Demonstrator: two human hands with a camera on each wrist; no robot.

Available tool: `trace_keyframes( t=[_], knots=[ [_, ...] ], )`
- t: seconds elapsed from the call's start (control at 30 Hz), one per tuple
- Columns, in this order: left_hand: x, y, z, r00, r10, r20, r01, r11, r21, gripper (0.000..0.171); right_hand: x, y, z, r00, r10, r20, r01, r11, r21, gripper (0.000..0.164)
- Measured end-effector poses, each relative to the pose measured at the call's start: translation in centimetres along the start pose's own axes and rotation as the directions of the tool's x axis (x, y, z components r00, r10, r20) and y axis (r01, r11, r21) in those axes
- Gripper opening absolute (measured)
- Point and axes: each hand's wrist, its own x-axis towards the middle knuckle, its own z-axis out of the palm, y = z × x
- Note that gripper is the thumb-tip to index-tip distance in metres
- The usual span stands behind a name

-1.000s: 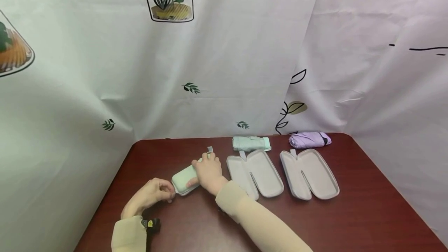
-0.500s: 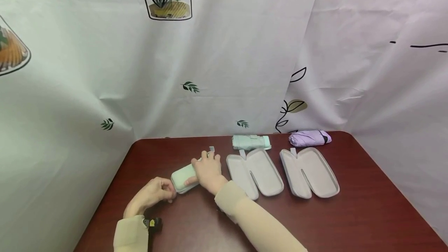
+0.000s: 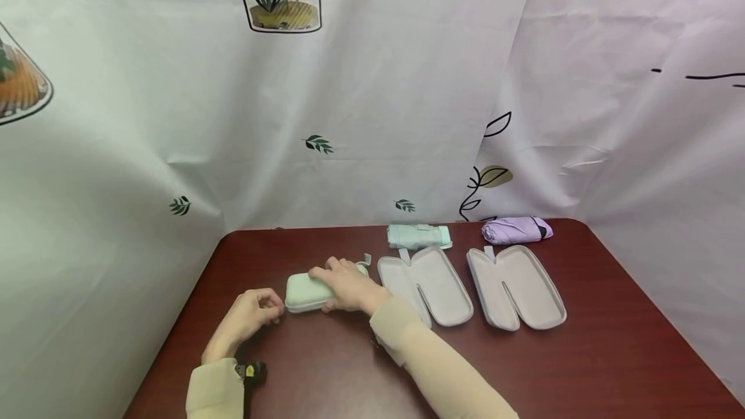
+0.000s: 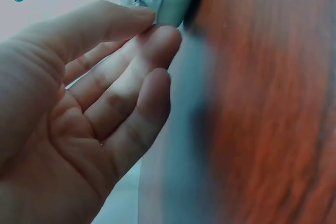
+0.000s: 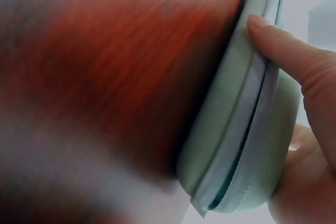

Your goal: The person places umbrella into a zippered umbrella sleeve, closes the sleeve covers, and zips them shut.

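A pale green zip case (image 3: 304, 291) lies shut-lidded on the table, left of centre. My right hand (image 3: 350, 286) grips it from above, the thumb (image 5: 281, 45) along the seam side in the right wrist view. At the case's left end my left hand (image 3: 251, 314) pinches the zipper pull between thumb and forefinger, and the pull is mostly hidden by the fingertips. In the right wrist view the zipper (image 5: 247, 124) runs along the case's side, with a narrow gap between its tapes. A grey tab (image 3: 367, 258) sticks out at the far right end.
Two light grey cases, one in the middle (image 3: 445, 286) and one farther right (image 3: 532, 286), lie spread open. Behind them are a folded mint umbrella (image 3: 416, 236) and a folded purple umbrella (image 3: 515, 230). A patterned cloth (image 3: 372, 115) hangs behind the dark red table (image 3: 524, 374).
The green case has turned from a slant to nearly level, its tab end swinging right and nearer. My right hand turned with it, while my left hand shifted slightly left and up.
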Motion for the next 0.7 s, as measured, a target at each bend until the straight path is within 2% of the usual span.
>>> trace_keyframes(
  t=[0.1, 0.23, 0.33, 0.53, 0.7],
  knots=[
    [0.2, -0.1, 0.2, 0.999, 0.003, -0.042, -0.002, 1.000, 0.021, 0.009, -0.1, -0.1, 0.3, 0.999, 0.032, -0.013, -0.032, 0.999, 0.009, 0.070],
    [0.2, -0.2, 0.3, 0.998, 0.014, -0.054, -0.013, 0.999, 0.030, 0.009, -0.1, -0.4, 0.7, 0.996, 0.086, -0.028, -0.085, 0.996, 0.021, 0.069],
    [0.2, -0.1, 0.3, 0.999, 0.021, -0.031, -0.021, 1.000, 0.011, 0.010, -0.1, -0.7, 0.9, 0.992, 0.116, -0.046, -0.115, 0.993, 0.029, 0.069],
    [0.5, 0.4, 1.2, 0.992, 0.086, 0.091, -0.080, 0.995, -0.067, 0.007, -0.2, -1.3, 1.4, 0.976, 0.185, -0.117, -0.186, 0.983, 0.009, 0.064],
    [0.7, 1.0, 1.9, 0.993, 0.095, 0.064, -0.092, 0.994, -0.056, 0.008, -0.1, -2.1, 1.9, 0.957, 0.239, -0.163, -0.242, 0.970, 0.004, 0.064]
  ],
)
